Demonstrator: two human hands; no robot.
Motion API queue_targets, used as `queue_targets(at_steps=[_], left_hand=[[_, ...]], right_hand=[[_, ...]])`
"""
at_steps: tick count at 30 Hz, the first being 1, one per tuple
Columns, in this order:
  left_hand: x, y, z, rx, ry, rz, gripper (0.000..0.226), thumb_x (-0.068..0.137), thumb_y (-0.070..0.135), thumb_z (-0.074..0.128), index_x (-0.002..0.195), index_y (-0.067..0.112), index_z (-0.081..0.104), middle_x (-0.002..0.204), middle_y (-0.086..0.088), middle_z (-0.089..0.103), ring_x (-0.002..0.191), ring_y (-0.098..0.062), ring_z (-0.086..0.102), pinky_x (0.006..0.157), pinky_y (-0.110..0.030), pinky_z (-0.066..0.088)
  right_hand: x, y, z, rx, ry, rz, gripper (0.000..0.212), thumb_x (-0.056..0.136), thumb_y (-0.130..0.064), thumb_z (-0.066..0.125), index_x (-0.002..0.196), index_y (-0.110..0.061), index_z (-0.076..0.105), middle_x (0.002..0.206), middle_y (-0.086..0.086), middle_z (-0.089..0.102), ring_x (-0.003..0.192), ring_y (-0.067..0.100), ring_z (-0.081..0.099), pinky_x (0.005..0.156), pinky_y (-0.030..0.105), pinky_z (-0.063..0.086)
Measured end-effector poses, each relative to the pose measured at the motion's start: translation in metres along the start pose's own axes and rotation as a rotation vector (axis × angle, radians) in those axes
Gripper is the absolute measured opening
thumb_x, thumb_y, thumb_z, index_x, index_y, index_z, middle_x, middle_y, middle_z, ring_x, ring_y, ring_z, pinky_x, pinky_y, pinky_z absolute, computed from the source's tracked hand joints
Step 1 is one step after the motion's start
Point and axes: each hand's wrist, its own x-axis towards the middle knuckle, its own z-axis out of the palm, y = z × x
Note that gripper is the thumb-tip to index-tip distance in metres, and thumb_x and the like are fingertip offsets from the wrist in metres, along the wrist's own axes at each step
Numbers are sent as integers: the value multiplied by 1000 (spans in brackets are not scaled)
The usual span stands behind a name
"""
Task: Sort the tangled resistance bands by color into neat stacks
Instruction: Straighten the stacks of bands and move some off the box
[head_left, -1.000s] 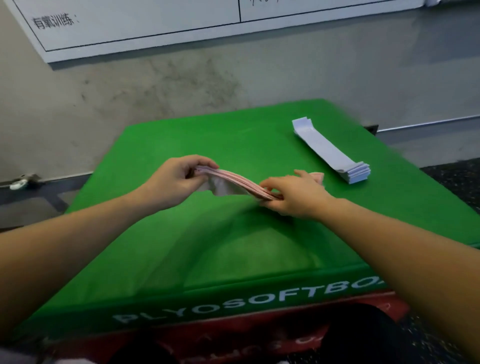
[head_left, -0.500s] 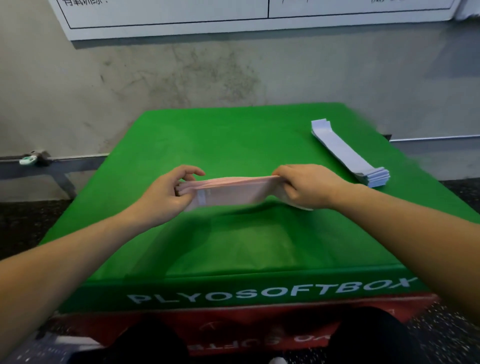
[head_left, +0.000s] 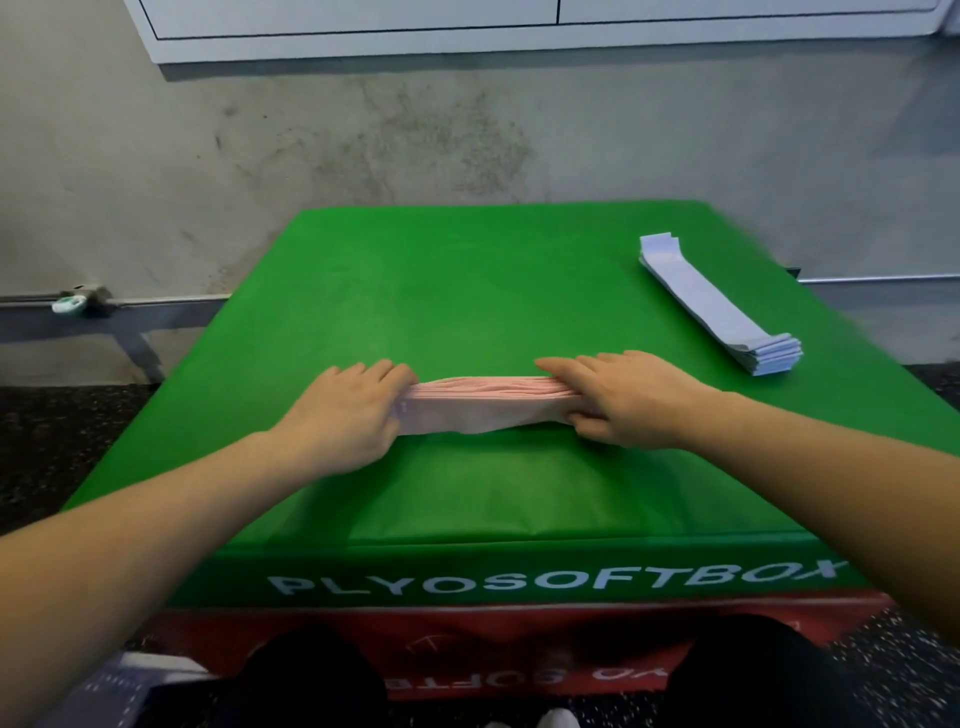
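A: Setting, entry one: stained concrete wall (head_left: 415, 130) behind, a white board (head_left: 519, 31) along its top, speckled dark floor below. Work surface: green soft plyo box (head_left: 467, 291), lettered on its front face.

B: Item under the hands?

A: Pink band stack (head_left: 483, 402), lying on the green top toward its near middle. Long axis ran left to right, square across the person's view. Upper edges looked ridged, layers not fully flush; the near face sagged unevenly at its lower edge.

B: Hands, state of each?

A: Left hand (head_left: 348, 415) capped the stack's left end, fingers laid over the top, pressing; thumb hidden, so whether it pinched could not be told. Right hand (head_left: 623, 402) held the right end, fingers stretched over the top and the thumb tucked beneath the near edge, a clasp rather than a flat press.

B: Other stock?

A: Lavender band stack (head_left: 722, 306), far right of the top, well apart from the pink, its long axis running near-to-far on a slant.

B: Which hand was better placed?

A: Neither; one sat at each end, equally close. Judgement: squaring the pile would call for both ends to be pushed inward along that left-right axis.
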Motion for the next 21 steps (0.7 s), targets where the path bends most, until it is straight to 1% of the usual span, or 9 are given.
queue_targets(at_steps=[3,5,7,10,12,14,17,19,21], left_hand=[[-2,-6,7,7,-6,7,50,95,43,21,141,26,34,123,1,56,92,-11,45,86,-34,38],[-3,-5,5,12,-7,24,65,93,58,10,150,31,25,125,2,56,96,-12,48,91,-38,40],[0,-4,4,26,-28,30,67,96,67,9,152,35,23,127,7,56,106,-12,53,93,-36,38],[4,-5,0,-10,27,42,53,99,62,25,140,34,42,130,12,59,114,-12,57,94,-35,37],[6,-6,-2,15,129,100,45,97,59,31,122,30,52,118,10,63,107,-15,60,94,-38,36],[9,-7,-3,42,130,167,38,95,54,33,112,25,52,109,7,62,100,-17,61,92,-37,38],[11,-6,-3,-53,65,187,31,102,46,39,119,21,47,108,2,66,94,-20,63,85,-34,40],[11,-5,-1,-84,56,180,38,104,45,38,135,22,42,118,1,67,102,-18,64,92,-35,41],[12,-4,1,-10,72,198,43,104,44,35,142,24,39,128,5,64,113,-14,62,100,-36,39]], right_hand=[[-6,10,5,7,20,66,64,98,-61,42,150,-27,29,136,2,60,112,26,62,92,39,51],[-6,13,6,-19,26,40,53,98,-62,38,138,-28,40,125,-1,64,104,23,64,85,37,52],[-3,15,3,-9,-9,29,40,99,-58,40,124,-28,48,115,-3,63,98,22,62,79,35,50],[-3,21,-4,189,-104,69,28,98,-48,53,116,-28,55,108,-3,60,96,23,60,81,36,49],[-4,22,-7,281,-146,99,24,97,-44,57,115,-28,57,102,-5,61,92,21,58,81,36,49],[-5,22,-9,300,-172,132,22,98,-41,58,116,-29,56,89,-8,61,84,20,57,76,34,49],[-8,27,-9,267,-171,138,27,99,-44,54,122,-31,52,84,-10,59,82,22,58,75,34,49],[-13,31,-6,278,-162,120,27,101,-48,47,121,-31,49,87,-12,59,84,21,59,77,36,48],[-18,32,-3,190,-134,62,27,102,-50,39,118,-30,49,94,-14,58,92,19,58,84,38,46]])
